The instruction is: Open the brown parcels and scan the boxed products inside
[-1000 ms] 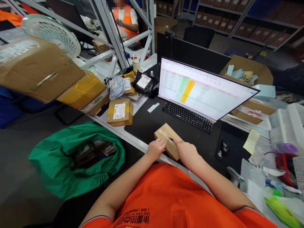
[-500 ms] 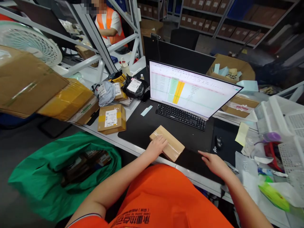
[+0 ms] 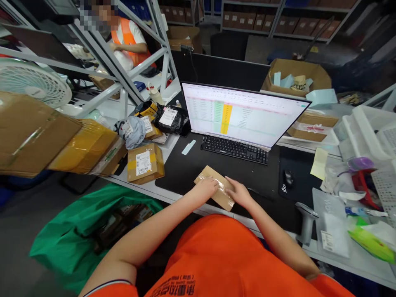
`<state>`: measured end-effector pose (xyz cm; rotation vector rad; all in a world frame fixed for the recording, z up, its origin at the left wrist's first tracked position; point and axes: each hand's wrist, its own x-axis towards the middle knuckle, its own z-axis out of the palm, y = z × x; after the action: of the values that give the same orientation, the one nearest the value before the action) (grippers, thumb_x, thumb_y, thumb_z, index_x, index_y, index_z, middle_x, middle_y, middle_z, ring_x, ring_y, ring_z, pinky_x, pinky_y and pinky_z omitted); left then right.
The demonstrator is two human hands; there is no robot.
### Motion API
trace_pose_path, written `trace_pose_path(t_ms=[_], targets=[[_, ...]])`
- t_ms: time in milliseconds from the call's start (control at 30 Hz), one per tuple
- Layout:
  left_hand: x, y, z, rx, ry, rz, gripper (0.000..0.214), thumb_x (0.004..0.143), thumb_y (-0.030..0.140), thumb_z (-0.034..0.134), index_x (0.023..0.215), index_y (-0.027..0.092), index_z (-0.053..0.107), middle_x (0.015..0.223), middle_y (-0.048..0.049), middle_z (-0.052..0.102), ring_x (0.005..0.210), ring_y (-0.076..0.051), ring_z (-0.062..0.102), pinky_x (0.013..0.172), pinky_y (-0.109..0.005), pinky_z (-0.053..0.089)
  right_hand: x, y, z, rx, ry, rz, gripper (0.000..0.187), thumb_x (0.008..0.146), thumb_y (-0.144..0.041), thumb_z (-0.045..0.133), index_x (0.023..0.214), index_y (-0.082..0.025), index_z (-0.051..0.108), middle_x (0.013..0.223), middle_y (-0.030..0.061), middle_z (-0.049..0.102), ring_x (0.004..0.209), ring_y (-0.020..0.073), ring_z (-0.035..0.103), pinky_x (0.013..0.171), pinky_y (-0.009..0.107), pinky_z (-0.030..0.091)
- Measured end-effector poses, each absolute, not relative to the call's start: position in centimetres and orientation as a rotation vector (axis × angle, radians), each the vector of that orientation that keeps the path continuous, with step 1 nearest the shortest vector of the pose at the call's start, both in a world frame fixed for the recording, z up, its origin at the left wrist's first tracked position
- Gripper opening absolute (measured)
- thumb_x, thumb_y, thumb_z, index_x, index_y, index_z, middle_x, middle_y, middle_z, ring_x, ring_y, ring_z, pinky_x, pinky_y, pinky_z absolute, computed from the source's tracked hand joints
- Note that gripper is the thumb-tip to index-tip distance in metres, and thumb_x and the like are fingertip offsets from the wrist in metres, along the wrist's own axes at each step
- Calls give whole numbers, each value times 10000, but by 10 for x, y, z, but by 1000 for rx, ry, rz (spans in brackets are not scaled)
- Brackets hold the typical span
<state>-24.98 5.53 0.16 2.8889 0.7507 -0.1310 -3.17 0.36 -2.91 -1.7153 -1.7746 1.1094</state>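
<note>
A small brown cardboard box [image 3: 213,173], with shiny clear tape across its top, lies at a slant on the black desk mat [image 3: 182,173]. My left hand [image 3: 206,189] grips it from the near left side, its bent fingers over the top. At the right edge is my right hand [image 3: 238,193], its fingers bent against the box and its tips near the tape. The box's underside and part of its near side are hidden. A slim dark object [image 3: 260,194] lies on the mat just right of my right hand; its kind is unclear.
A monitor [image 3: 241,113] and keyboard [image 3: 235,149] stand beyond the box. Rightward are a mouse [image 3: 288,178], a barcode scanner [image 3: 307,222] and white baskets [image 3: 368,128]. A labelled parcel [image 3: 145,164] and a green sack [image 3: 71,235] are leftward. A co-worker [image 3: 131,39] sits behind the frame.
My right hand has moved left from the bare mat onto the box's right edge. My left hand stays on the box. The view has shifted, showing the scanner more fully.
</note>
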Motion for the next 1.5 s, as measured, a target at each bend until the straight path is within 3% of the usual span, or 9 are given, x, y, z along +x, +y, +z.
trace_pose_path(t_ms=[200,367,567,733,833,933,1133,1267,1500], targets=[[-234,86,7,2840,489,-383,589,550,117,919,1069,206,654,1085,-39,738,959,-248,690,720,-290,484,-28,8,-40,-1790,-1683,1282,587,840,-255,651,1419,-217,565,1391,75,626,1271,239,596,1110,390,435],[-255,66,-9,3067,296,4,105,842,132,701,792,186,626,732,-11,674,680,-173,617,588,-288,367,-22,3,-44,-1763,-1644,1310,570,870,-285,617,1435,-249,549,1394,59,626,1267,237,596,1101,397,438],[-278,28,-32,3236,436,634,293,963,107,499,682,193,492,619,16,523,594,-144,474,584,-325,295,-17,4,-58,-1692,-1641,1300,546,867,-336,615,1407,-266,578,1401,62,618,1272,261,583,1097,420,429],[-281,16,-40,3180,659,623,267,975,119,472,725,198,517,639,9,513,620,-154,468,620,-321,341,-17,1,-53,-1651,-1705,1284,553,889,-326,577,1432,-225,540,1414,86,595,1257,236,580,1089,398,435],[-290,38,-23,3124,679,484,62,896,200,648,895,183,588,912,-45,644,827,-182,575,747,-322,436,-21,-1,-35,-1679,-1919,1195,575,928,-377,537,1462,-168,496,1436,119,563,1294,237,545,1108,375,414],[-305,75,3,3024,546,133,328,783,219,784,1046,177,593,1171,-86,634,1043,-223,594,881,-337,468,-31,-3,-14,-1809,-2176,995,622,967,-431,475,1508,-128,425,1451,157,529,1276,263,549,1055,368,447],[-311,104,16,3101,245,-14,110,936,103,601,875,194,609,852,-20,658,841,-168,608,663,-279,415,-74,-3,-1,-1949,-2475,486,942,911,-607,533,1594,-68,171,1377,234,520,1104,297,574,891,387,507],[-317,88,6,3201,233,67,168,970,97,541,834,181,592,812,-27,649,817,-163,587,559,-288,313,-101,-3,-12,-2000,-2453,476,752,999,-456,397,1588,-40,182,1257,240,580,1033,282,586,795,373,538],[-339,56,-4,3288,452,188,240,1007,103,467,795,180,546,699,-6,577,708,-148,519,567,-294,290,-127,-13,-8,-2015,-2402,363,612,986,-262,350,1488,87,366,1375,386,510,1343,444,479,1072,652,383]])
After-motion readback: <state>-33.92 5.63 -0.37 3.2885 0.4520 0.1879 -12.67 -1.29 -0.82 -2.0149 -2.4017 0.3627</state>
